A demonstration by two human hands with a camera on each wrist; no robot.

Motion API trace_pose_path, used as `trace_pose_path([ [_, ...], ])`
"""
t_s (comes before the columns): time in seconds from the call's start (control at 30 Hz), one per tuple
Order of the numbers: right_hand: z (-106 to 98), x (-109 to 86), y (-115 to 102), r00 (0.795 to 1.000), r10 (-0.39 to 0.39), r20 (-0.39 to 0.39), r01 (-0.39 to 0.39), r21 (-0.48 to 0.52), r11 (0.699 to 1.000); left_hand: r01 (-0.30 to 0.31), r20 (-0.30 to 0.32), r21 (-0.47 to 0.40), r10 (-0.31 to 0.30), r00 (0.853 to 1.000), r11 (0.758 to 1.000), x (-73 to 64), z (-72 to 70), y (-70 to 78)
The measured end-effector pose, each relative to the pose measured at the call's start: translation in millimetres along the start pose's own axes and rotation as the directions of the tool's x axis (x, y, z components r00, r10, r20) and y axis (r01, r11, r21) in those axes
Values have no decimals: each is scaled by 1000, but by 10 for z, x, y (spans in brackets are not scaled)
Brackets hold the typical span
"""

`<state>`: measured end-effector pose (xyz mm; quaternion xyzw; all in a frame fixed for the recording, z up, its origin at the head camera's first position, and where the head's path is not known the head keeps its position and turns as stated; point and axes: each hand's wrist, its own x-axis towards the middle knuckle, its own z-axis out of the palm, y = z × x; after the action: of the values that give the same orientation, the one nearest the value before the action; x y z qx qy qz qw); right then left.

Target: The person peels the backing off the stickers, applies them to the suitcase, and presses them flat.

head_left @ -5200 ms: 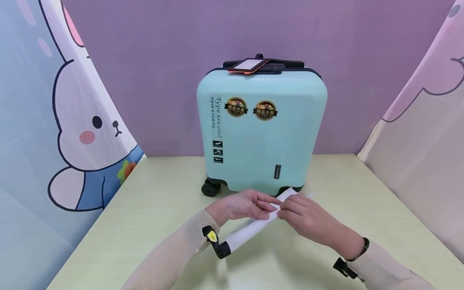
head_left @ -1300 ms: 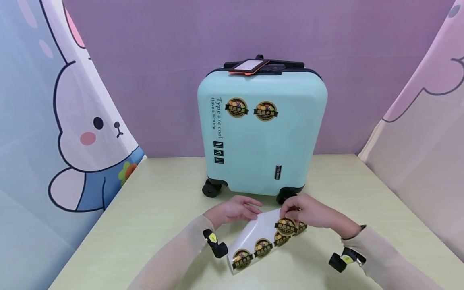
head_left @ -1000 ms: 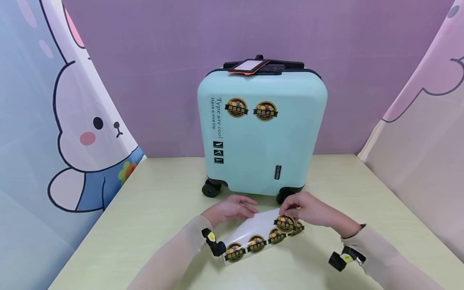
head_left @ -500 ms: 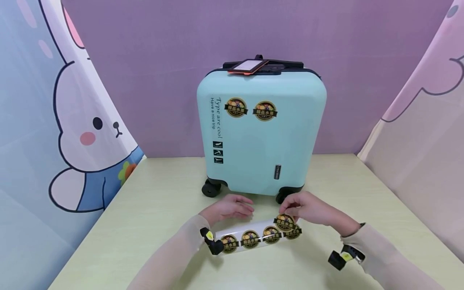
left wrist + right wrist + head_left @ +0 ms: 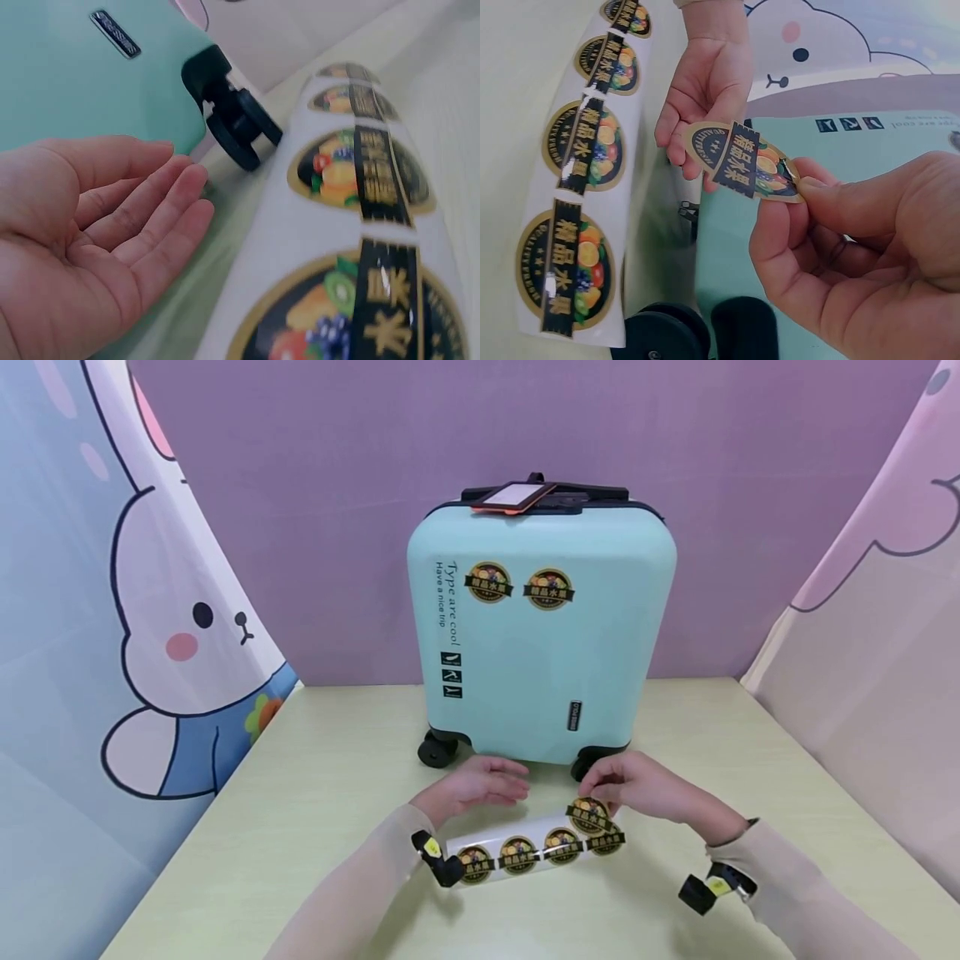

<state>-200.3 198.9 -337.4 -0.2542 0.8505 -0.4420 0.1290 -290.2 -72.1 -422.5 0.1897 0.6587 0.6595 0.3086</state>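
My right hand (image 5: 636, 787) pinches a round black-and-gold fruit sticker (image 5: 739, 161) by its edge, between thumb and forefinger. In the right wrist view the sticker is apart from the sheet. My left hand (image 5: 101, 232) holds nothing, its fingers loosely bent, behind the sheet in the head view. The white sticker sheet (image 5: 517, 855) lies curled on the table in front of both hands, with a row of matching stickers facing up. A mint-green suitcase (image 5: 540, 652) stands upright behind the hands, with two such stickers on its upper front.
The suitcase rests on black wheels (image 5: 437, 749) on a pale table (image 5: 352, 735). A tag (image 5: 513, 496) lies by its black top handle. A purple backdrop (image 5: 300, 527) hangs behind, and printed cloths (image 5: 187, 593) close in the sides.
Both hands were at the rolled sheet. The right hand now holds a sticker off it. The left hand has let the sheet go and drawn left, and the sheet has settled and curled on the table.
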Motion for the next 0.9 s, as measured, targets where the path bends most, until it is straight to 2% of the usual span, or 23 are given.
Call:
trace_pose_path([
  [0.5,-141,87,-104,999,-9,-47,9,-2,1000,-77,11,-150,79,997,986,-64,262,178],
  [0.8,-207,145,-146,997,-5,-78,4,-8,1000,-115,22,-235,123,992,965,-111,372,212],
  [0.9,-214,157,-163,996,0,-84,0,0,1000,-112,14,-264,119,993,958,-126,414,216],
])
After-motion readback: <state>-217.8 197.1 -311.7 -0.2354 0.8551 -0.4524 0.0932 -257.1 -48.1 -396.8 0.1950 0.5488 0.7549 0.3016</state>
